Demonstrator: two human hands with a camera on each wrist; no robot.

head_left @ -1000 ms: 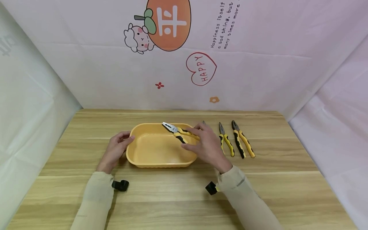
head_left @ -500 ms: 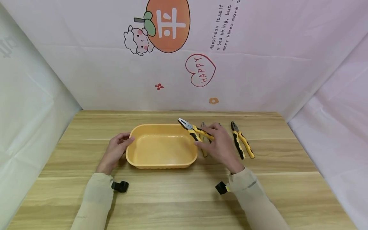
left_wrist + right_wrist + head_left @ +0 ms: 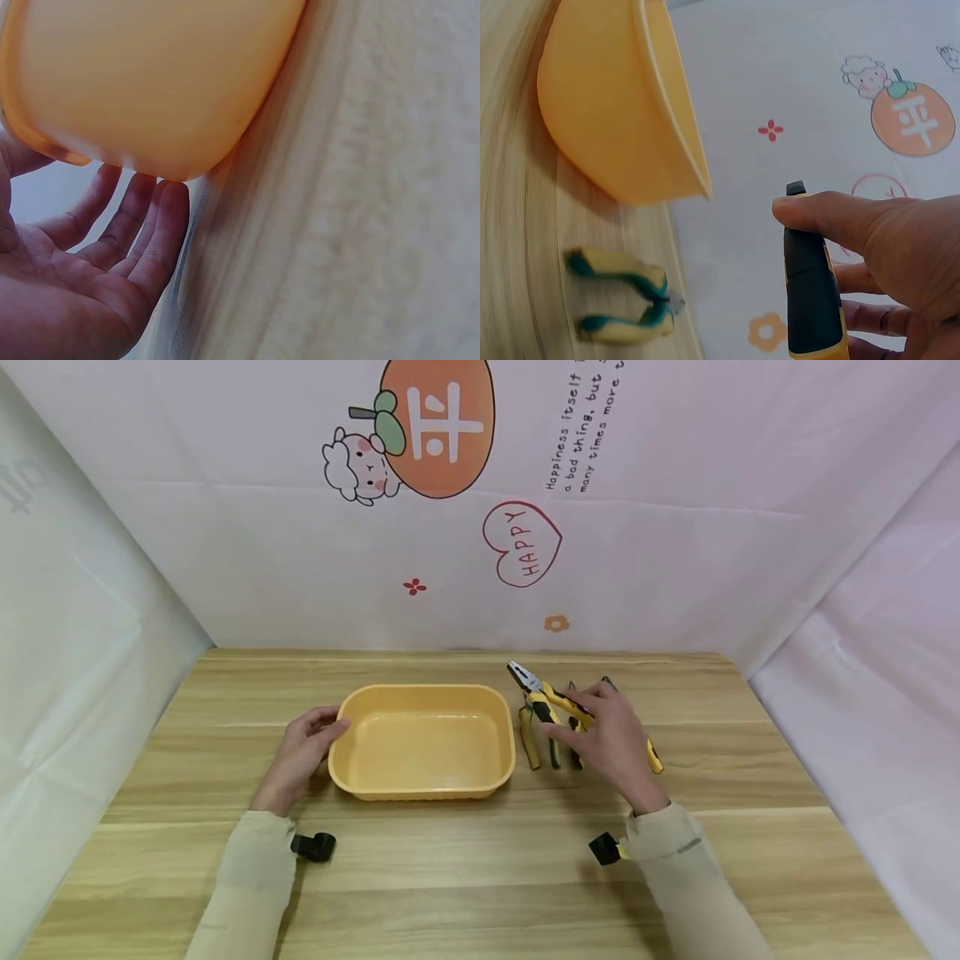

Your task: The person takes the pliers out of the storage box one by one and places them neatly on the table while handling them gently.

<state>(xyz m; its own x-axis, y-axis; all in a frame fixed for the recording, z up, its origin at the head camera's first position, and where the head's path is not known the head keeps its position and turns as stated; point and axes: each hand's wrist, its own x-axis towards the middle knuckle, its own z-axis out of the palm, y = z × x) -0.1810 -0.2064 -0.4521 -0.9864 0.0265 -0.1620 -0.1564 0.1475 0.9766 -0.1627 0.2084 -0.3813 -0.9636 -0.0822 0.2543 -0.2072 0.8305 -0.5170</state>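
Note:
At the left end of a yellow plastic basin [image 3: 422,792], my left hand [image 3: 296,758] holds the rim, thumb over the edge. In the left wrist view its fingertips [image 3: 175,196] press the basin's outer wall. My right hand [image 3: 613,742] grips combination pliers [image 3: 562,700] by a yellow-and-black handle. They are raised to the right of the basin, with the silver nose pointing up and left. Below them lie pliers with yellow-and-green handles [image 3: 622,270], spread apart on the table. The inside of the basin shows only its bare floor.
Two more pliers lie on the table farther right, mostly hidden by my right hand; one yellow handle [image 3: 656,757] shows past the wrist. A wooden table [image 3: 450,877] bears everything. White printed cloth [image 3: 300,577] stands along its back and sides.
My right hand has carried the combination pliers from above the basin to the right, over the other pliers. My left hand and the basin stay where they were.

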